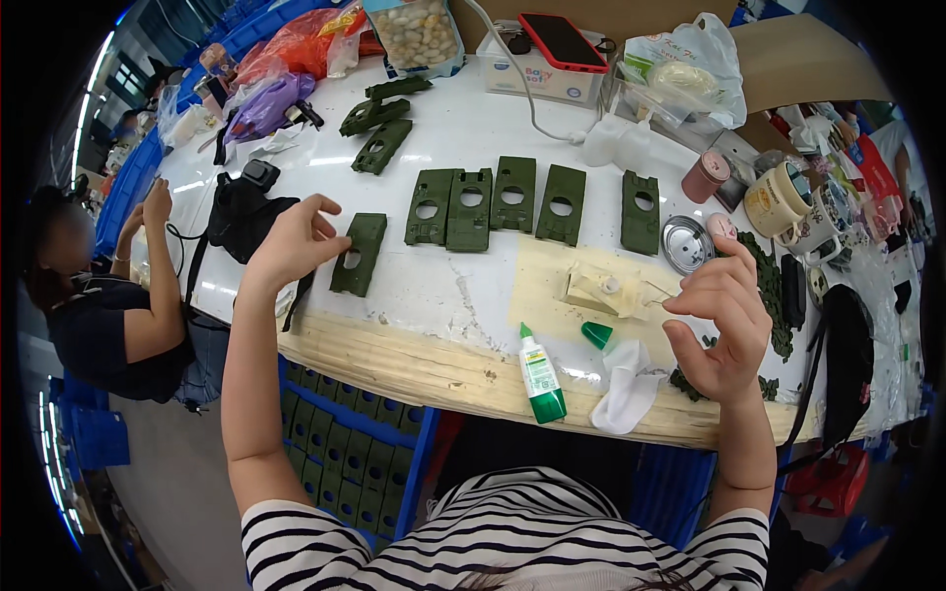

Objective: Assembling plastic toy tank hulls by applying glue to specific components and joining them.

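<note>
Below, your left hand (294, 239) hovers with fingers spread and released, its fingertips touching or just short of a green plastic hull piece (358, 254) that lies flat on the white table (434, 295). That piece sits at about 9 o'clock from the centre of the table, well apart from the row of four like pieces (498, 202) at 12 o'clock and a single one (641, 212) further toward 1 o'clock. Its long axis runs from 12 to 6 o'clock with a slight lean toward 1 o'clock at the far end; the round hole lies near the middle, and the narrower end points away from you.

Judged by its look, the piece is a thin moulded shell: light, stiff, smooth on top, and likely to skid on the table if pushed from one side only. A hold across the two long edges, thumb on one and fingers on the other, seems the steadiest; the rim of the hole offers a second purchase.

Your right hand (724, 330) is raised at 3 o'clock, fingers curled loosely; a thin pale sliver may be pinched at its fingertips, but the view is too small to be sure. Just beside it lie a cream-coloured block (601, 291) on a yellowish mat, a green cap (596, 335), a white cloth (623, 389) and a glue bottle (540, 376) with green ends, lying toward 6 o'clock.
</note>
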A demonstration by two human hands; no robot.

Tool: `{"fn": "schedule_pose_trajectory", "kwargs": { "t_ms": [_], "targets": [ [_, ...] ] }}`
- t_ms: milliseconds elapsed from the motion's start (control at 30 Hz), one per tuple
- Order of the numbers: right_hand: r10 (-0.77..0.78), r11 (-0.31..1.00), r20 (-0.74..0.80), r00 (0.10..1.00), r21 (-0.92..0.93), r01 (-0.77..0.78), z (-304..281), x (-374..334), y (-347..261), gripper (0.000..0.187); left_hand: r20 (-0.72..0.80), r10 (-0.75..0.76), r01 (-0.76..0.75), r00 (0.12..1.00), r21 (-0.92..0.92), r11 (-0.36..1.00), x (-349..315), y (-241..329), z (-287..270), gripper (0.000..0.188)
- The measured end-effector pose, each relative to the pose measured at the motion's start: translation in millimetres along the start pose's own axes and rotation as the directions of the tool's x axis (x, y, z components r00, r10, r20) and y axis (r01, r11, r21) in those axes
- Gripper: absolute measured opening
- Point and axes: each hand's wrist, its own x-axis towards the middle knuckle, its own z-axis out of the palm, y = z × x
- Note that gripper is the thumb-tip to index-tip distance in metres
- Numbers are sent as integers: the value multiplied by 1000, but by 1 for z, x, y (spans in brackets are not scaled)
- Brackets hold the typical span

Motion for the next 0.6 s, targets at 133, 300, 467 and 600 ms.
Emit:
{"fn": "schedule_pose_trajectory", "kwargs": {
  "t_ms": [133,300,467,600],
  "targets": [
    [-3,1000,11,1000,-8,3,1,1,-1,15,-128,111,-120,985,-65,991,6,44,23,30],
    [-20,999,6,1000,-38,20,2,0,1,14,105,30,-31,994,7,999,51,55,45,40],
    [33,998,-49,998,-60,-36,-5,2,9,14,56,106,-106,993,6,994,59,47,41,42],
    [319,946,-148,936,104,-306,-15,-2,25,7,-260,312,-293,914,108,950,19,102,30,41]
  ]
}}
